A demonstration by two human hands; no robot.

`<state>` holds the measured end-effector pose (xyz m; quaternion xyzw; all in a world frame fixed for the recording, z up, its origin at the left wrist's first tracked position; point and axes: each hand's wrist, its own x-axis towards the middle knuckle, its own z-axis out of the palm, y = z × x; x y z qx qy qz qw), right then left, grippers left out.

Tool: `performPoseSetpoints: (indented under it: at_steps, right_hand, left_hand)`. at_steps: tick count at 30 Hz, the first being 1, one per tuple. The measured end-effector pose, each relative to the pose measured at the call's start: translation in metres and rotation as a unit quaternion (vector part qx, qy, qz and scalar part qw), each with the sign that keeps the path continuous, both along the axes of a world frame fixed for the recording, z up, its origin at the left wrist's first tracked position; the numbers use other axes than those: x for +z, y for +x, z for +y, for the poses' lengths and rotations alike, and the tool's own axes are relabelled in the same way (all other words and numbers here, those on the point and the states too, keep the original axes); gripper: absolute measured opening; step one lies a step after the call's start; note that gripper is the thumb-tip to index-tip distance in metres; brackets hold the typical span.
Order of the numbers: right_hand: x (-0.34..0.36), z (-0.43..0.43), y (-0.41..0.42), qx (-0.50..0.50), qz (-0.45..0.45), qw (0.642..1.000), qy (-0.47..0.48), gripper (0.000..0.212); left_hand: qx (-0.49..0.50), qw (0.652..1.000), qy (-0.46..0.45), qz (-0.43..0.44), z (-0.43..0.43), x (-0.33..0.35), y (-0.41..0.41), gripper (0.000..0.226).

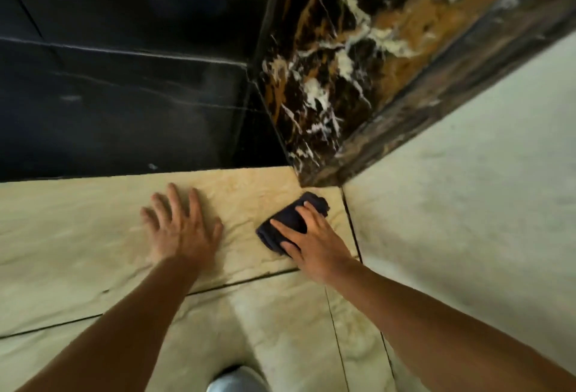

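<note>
Floor (78, 251) of pale beige stone tiles fills the lower half of the view, crossed by thin dark joints. One joint runs slantwise under both forearms and another runs toward the bottom edge.

Above it a dark, almost black wall panel (124, 95) with faint pale veins stands along the far edge of the tiles. To its right the corner of a marble pillar (336, 64), black with brown and white veining, comes down to the floor. Right of the pillar lies a paler grey-white surface (467, 173), set off from the beige tiles by a dark seam; whether it is wall or floor cannot be told.

Two bare forearms reach in from the bottom edge. The left hand (180, 229) lies flat on a beige tile, palm down and fingers spread wide, holding nothing. It is well apart from the pillar and a little short of the dark panel.

The right hand (314, 245) rests on a dark navy cloth (290, 215), its fingers stretched out and fanned over it, pressing it against the tile. The folded cloth lies on the floor just below the foot of the pillar and beside the dark seam, near the left hand without touching it.

At the bottom edge, between the arms, is a small blurred pale grey shape (233, 380) that cannot be made out.
</note>
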<state>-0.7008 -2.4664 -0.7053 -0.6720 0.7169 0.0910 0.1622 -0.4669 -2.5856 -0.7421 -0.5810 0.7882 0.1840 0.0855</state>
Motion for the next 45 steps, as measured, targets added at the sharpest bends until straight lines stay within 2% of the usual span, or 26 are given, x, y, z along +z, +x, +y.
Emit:
performPoseSetpoints:
  at_steps: [4, 6, 11, 20, 26, 34, 37, 42, 45]
  right_hand:
    - [0.002, 0.018, -0.032, -0.028, 0.025, 0.999, 0.027, 0.047]
    - [0.007, 0.004, -0.048, -0.078, 0.012, 0.995, 0.065, 0.046]
    - [0.004, -0.005, -0.044, -0.146, 0.004, 0.980, 0.133, 0.050]
    - [0.001, 0.180, 0.026, -0.208, -0.025, 0.977, 0.022, 0.053]
    - [0.000, 0.243, 0.065, -0.276, -0.023, 0.961, 0.022, 0.053]
    - [0.001, 0.324, 0.100, -0.319, 0.003, 0.947, 0.026, 0.051]
    - [0.000, 0.318, 0.098, -0.331, -0.012, 0.943, 0.024, 0.052]
    - [-0.015, 0.238, 0.076, -0.347, -0.032, 0.937, -0.020, 0.052]
    - [-0.016, 0.191, 0.057, -0.335, -0.042, 0.941, -0.011, 0.050]
  left_hand:
    - [-0.080, 0.997, -0.009, 0.013, 0.059, 0.007, -0.027, 0.081]
    - [-0.105, 0.994, -0.010, 0.009, 0.078, 0.010, -0.038, 0.081]
    - [-0.094, 0.995, -0.028, 0.007, 0.113, 0.009, -0.049, 0.079]
    - [-0.113, 0.992, -0.052, 0.029, 0.124, -0.001, -0.034, 0.082]
    - [-0.109, 0.991, -0.072, 0.035, 0.137, -0.013, -0.032, 0.087]
    - [-0.117, 0.990, -0.067, 0.030, 0.134, -0.024, -0.031, 0.092]
    - [-0.117, 0.991, -0.064, 0.028, 0.131, -0.029, -0.032, 0.094]
    - [-0.118, 0.991, -0.063, 0.026, 0.132, -0.023, -0.031, 0.091]
    - [-0.116, 0.991, -0.061, 0.016, 0.133, -0.018, -0.032, 0.089]
